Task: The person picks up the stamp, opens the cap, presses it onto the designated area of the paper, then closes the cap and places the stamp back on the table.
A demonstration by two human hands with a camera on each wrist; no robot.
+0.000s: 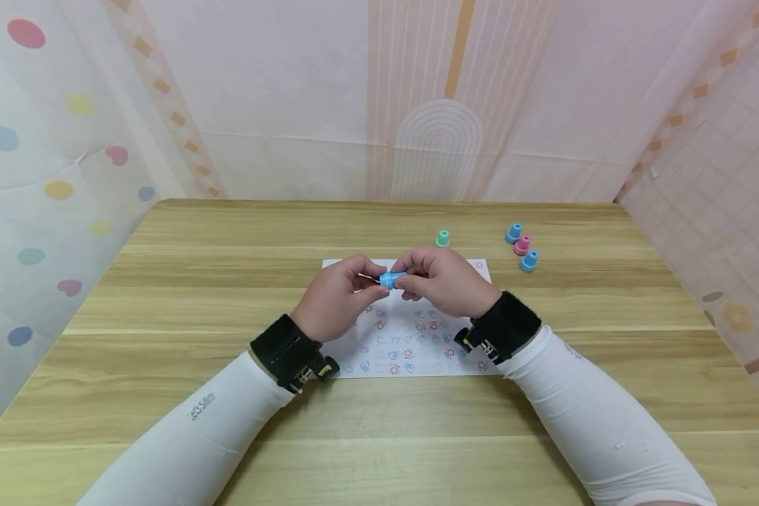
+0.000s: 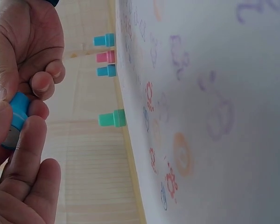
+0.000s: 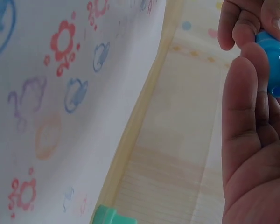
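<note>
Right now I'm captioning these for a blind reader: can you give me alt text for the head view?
Both hands, left hand and right hand, pinch a small blue stamp above a stamped paper sheet on a wooden table. Four more stamps stand beyond: green, blue, pink, blue.

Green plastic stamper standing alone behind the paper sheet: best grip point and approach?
Take the green plastic stamper by its narrow upper stem, coming straight down from above. It stands upright on its wider base on the wooden table, just past the stamped paper sheet, with open space all around, so pinching the stem from either side should work.
</note>
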